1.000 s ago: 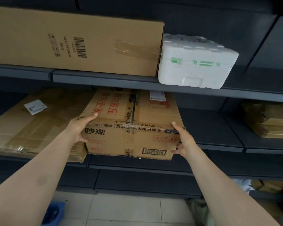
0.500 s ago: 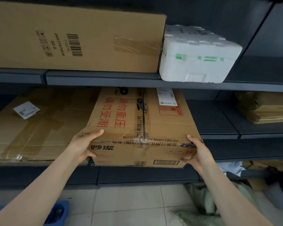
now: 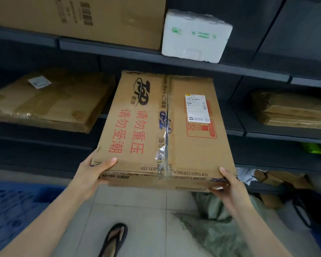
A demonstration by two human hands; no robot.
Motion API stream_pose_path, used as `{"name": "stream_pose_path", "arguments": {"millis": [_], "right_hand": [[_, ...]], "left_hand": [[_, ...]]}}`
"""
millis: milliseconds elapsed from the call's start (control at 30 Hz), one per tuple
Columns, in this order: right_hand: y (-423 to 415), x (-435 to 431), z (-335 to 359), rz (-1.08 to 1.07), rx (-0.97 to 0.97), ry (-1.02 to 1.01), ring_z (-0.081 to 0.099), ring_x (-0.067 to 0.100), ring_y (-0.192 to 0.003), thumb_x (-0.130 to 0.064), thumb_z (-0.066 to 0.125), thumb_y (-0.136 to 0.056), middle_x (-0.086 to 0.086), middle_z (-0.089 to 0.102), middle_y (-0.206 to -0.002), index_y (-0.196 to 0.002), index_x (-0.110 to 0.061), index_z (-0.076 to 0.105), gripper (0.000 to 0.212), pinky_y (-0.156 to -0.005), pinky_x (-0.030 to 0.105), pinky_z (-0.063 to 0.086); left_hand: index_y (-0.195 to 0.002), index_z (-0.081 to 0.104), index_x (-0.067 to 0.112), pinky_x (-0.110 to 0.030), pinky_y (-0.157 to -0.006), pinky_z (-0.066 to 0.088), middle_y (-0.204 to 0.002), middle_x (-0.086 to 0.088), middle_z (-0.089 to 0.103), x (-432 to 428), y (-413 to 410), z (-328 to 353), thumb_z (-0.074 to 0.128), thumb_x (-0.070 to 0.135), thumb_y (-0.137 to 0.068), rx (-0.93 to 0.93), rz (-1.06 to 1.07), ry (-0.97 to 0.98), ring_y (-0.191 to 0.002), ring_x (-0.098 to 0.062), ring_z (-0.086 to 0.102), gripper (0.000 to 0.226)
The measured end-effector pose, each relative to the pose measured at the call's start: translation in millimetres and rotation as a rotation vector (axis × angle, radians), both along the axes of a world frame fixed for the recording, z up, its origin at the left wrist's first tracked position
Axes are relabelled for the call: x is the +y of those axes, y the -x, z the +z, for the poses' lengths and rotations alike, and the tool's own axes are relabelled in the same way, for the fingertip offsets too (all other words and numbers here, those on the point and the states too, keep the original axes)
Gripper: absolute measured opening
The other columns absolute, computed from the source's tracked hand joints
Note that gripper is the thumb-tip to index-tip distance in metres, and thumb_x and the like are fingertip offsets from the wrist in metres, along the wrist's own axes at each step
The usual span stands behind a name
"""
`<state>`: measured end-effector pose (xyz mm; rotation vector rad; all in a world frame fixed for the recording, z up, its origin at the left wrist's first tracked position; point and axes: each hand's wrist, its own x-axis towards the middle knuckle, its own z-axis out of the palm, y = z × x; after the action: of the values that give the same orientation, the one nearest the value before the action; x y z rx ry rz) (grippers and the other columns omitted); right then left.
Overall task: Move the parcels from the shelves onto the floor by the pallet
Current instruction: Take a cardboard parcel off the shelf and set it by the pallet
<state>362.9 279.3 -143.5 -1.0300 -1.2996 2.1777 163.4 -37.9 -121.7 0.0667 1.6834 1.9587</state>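
Dark grey shelving [image 3: 174,61] fills the background above a pale tiled floor [image 3: 133,210], with a blue pallet [image 3: 11,206] at the lower left. The carton [image 3: 165,130], printed with red characters and carrying a white shipping label [image 3: 197,108], is held out in front of the middle shelf, its near edge over the floor. The carton hides whether its far end rests on the shelf. The left hand [image 3: 91,175] grips the near left corner, thumb on top and fingers curled underneath. The right hand [image 3: 228,188] grips the near right corner the same way. On the upper shelf, a long cardboard box [image 3: 100,17] sits just beside a white foam box [image 3: 195,36]. On the middle shelf, a flat taped parcel [image 3: 50,101] lies to the carton's left, and stacked flat parcels [image 3: 293,110] lie well to its right. Below, a foot in a black sandal [image 3: 115,238] stands on the tiles near a crumpled green sack [image 3: 217,225].
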Motion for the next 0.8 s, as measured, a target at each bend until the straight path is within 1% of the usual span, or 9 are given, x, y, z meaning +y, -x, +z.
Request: {"name": "stream_pose_path", "arguments": {"millis": [100,167,233,300,400,467,533,633,800], "right_hand": [[-46,-7,-1,0.040,0.043,0.024,0.067,0.023,-0.081,-0.018,0.063,-0.085,0.012,0.070,-0.101,-0.124,-0.009,0.058,0.041,-0.059,0.032,0.054],[-69,-16,-3,0.065,0.052,0.057,0.069,0.019,-0.071,-0.012,0.059,-0.088,0.007,0.072,-0.089,-0.115,-0.012,0.060,0.027,-0.055,0.030,0.054],[-87,-32,-5,0.124,0.047,0.071,0.069,0.021,-0.074,-0.014,0.064,-0.083,0.008,0.071,-0.092,-0.114,-0.012,0.060,0.031,-0.062,0.033,0.055],[-102,-54,-6,0.176,0.040,0.076,0.066,0.027,-0.087,-0.027,0.080,-0.065,0.012,0.070,-0.102,-0.118,-0.010,0.061,0.058,-0.078,0.040,0.051],[-116,-93,-6,0.265,0.018,0.078,0.062,0.032,-0.104,-0.038,0.091,-0.045,0.016,0.067,-0.115,-0.123,-0.005,0.060,0.091,-0.091,0.048,0.046],[-119,-123,-6,0.325,0.033,0.092,0.060,0.032,-0.105,-0.028,0.078,-0.068,0.018,0.065,-0.119,-0.127,-0.002,0.056,0.068,-0.090,0.049,0.048],[-115,-156,-7,0.391,0.031,0.088,0.059,0.031,-0.105,-0.017,0.064,-0.083,0.018,0.064,-0.121,-0.128,-0.002,0.056,0.048,-0.091,0.049,0.048],[-109,-223,2,0.546,0.042,0.048,0.060,0.030,-0.105,-0.017,0.064,-0.082,0.016,0.066,-0.119,-0.126,-0.005,0.059,0.045,-0.092,0.050,0.048],[-110,-369,13,0.804,0.090,0.016,0.061,0.027,-0.100,-0.019,0.071,-0.073,0.010,0.069,-0.105,-0.111,-0.013,0.064,0.038,-0.088,0.049,0.050]], "left_hand": [[-0.118,0.063,0.026,-0.044,-0.068,0.059,-0.110,-0.002,0.072,-19,-68,-7,0.093,0.051,-0.028,0.034,0.064,-0.019,-0.098,-0.022,0.070,0.098],[-0.114,0.065,0.027,-0.043,-0.067,0.059,-0.107,-0.001,0.073,-36,-105,-9,0.093,0.048,-0.035,0.049,0.114,-0.015,-0.095,-0.021,0.071,0.087],[-0.115,0.064,0.029,-0.046,-0.074,0.057,-0.109,-0.001,0.073,-58,-138,-8,0.085,0.034,-0.055,0.057,0.179,0.009,-0.098,-0.022,0.069,0.064],[-0.121,0.062,0.030,-0.047,-0.081,0.056,-0.112,0.000,0.071,-85,-169,-5,0.075,0.024,-0.065,0.052,0.247,0.033,-0.102,-0.023,0.068,0.058],[-0.120,0.061,0.031,-0.038,-0.070,0.060,-0.110,0.004,0.072,-132,-210,4,0.086,0.029,-0.061,0.068,0.313,0.029,-0.099,-0.020,0.070,0.064],[-0.117,0.062,0.030,-0.032,-0.062,0.060,-0.105,0.006,0.074,-166,-235,10,0.093,0.044,-0.041,0.075,0.371,0.026,-0.094,-0.017,0.071,0.083],[-0.117,0.062,0.030,-0.030,-0.059,0.059,-0.102,0.007,0.075,-202,-257,14,0.091,0.041,-0.047,0.073,0.460,0.026,-0.091,-0.018,0.071,0.077],[-0.119,0.060,0.029,-0.032,-0.059,0.060,-0.103,0.006,0.074,-274,-297,12,0.071,0.014,-0.078,0.059,0.609,0.031,-0.095,-0.019,0.070,0.046],[-0.125,0.059,0.019,-0.049,-0.083,0.055,-0.116,-0.007,0.069,-414,-389,10,0.075,0.021,-0.064,0.035,0.879,0.045,-0.103,-0.030,0.066,0.062]]}}
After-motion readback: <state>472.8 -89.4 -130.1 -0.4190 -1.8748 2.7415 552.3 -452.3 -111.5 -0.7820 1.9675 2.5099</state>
